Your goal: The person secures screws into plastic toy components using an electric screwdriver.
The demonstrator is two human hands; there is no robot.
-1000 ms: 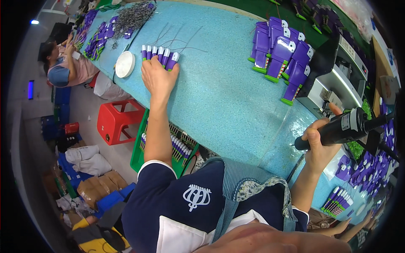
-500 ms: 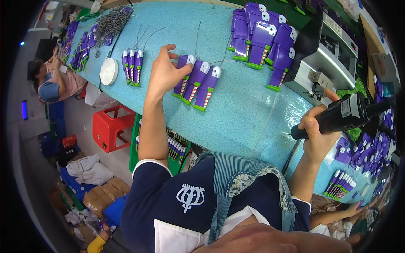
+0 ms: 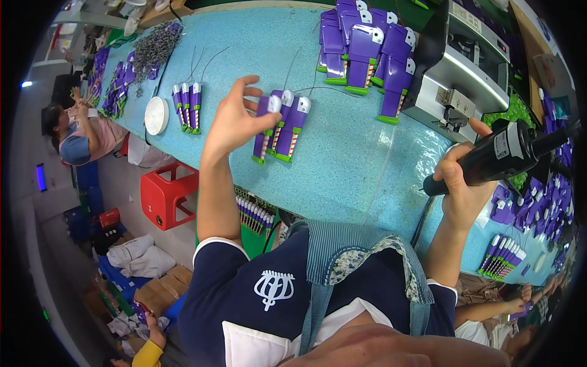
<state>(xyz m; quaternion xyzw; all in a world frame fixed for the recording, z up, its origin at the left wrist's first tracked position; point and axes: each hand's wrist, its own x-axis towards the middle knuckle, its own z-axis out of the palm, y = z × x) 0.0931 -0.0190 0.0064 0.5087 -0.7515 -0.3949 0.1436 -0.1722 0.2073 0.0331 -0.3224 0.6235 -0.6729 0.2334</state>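
My left hand pinches a purple plastic toy piece with a white end and a green tip, the thumb over its white end. This piece is tilted and partly overlaps one of two similar pieces beside it on the blue table. Thin wires trail from the group. In my right hand is a black electric screwdriver, its tip pointing left above the table. The fingers wrap round its body.
A heap of purple pieces lies at the far side, beside a grey-and-black machine. Three smaller pieces and a round white dish sit at left. A red stool stands below the table edge. Other people work at both sides.
My left hand has closed on the leftmost piece and tilted it over its neighbour. The right hand keeps the screwdriver at about the same place. The whole view has shifted slightly.
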